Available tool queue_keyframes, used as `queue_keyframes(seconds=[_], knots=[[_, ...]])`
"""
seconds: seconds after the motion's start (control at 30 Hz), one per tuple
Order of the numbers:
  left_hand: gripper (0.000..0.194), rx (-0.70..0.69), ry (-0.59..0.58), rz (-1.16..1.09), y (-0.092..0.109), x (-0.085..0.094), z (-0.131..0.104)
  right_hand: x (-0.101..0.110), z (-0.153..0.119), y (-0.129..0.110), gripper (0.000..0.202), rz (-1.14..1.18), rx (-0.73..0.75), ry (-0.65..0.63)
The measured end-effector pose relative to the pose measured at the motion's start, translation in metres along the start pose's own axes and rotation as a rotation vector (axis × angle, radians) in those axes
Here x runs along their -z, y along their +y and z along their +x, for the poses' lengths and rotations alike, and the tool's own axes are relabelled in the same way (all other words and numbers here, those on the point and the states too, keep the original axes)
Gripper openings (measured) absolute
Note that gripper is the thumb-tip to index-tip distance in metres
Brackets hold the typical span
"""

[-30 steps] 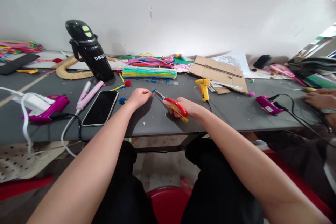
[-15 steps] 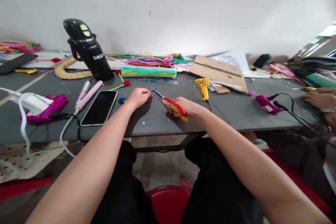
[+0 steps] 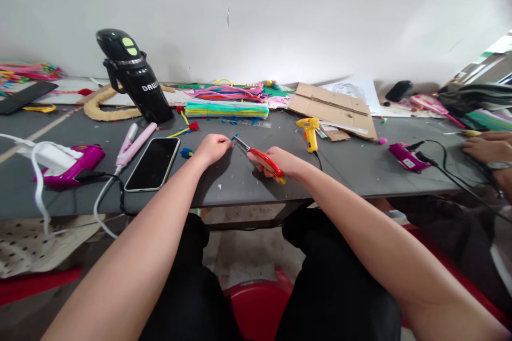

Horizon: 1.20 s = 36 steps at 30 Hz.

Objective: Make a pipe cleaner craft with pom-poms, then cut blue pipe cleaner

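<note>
Pinched in my left hand [image 3: 214,148] is a short blue pipe cleaner [image 3: 234,137], its tip sticking out past the fingers. My right hand [image 3: 276,161] is closed around the red and yellow handles of a pair of scissors [image 3: 262,159]. The scissor blades reach up and left to the blue piece. Whether they touch it I cannot tell. A fuzzy blue piece [image 3: 186,153] lies left of my left wrist. Beyond my hands sits a stack of pastel pipe cleaners [image 3: 228,110], with pink and blue ones [image 3: 228,92] behind it.
A black bottle [image 3: 136,80], a phone [image 3: 152,164] and a pink hair straightener [image 3: 134,145] stand or lie on the left. To the right are a yellow glue gun [image 3: 310,133], cardboard [image 3: 332,109] and a purple power strip [image 3: 410,157]. Another person's hand [image 3: 488,148] rests at the far right.
The scissor handles look closer together than before. Otherwise my hands and the blue pipe cleaner stay in nearly the same place.
</note>
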<state>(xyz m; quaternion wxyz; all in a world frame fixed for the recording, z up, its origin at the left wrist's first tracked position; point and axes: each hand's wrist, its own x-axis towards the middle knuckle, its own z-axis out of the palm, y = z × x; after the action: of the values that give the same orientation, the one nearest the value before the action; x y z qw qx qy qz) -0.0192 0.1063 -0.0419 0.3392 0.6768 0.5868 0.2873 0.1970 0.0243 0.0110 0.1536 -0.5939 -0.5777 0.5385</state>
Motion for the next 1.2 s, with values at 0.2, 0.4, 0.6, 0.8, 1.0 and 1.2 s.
queue_keyframes(seconds=[0.2,0.4,0.6,0.8,1.0,1.2], knots=[[0.033,0.018,0.022,0.022,0.005,0.001,-0.005,-0.002,0.006,0.005,0.063,-0.038,0.023,0.046],[0.027,0.044,0.040,0.023,0.006,0.001,-0.007,-0.002,0.005,0.003,0.061,-0.017,0.021,0.050],[0.024,0.076,0.034,0.000,0.009,0.003,-0.009,-0.002,0.002,0.005,0.062,0.003,0.057,0.060],[0.024,0.101,0.035,-0.024,0.011,0.004,-0.009,0.004,-0.002,0.006,0.062,0.094,0.028,0.006],[0.021,0.061,0.051,-0.040,0.005,0.003,-0.005,0.013,-0.007,0.007,0.065,0.117,0.020,-0.082],[0.021,0.060,0.053,-0.057,0.006,0.002,-0.005,0.013,-0.010,0.006,0.069,0.057,0.003,-0.113]])
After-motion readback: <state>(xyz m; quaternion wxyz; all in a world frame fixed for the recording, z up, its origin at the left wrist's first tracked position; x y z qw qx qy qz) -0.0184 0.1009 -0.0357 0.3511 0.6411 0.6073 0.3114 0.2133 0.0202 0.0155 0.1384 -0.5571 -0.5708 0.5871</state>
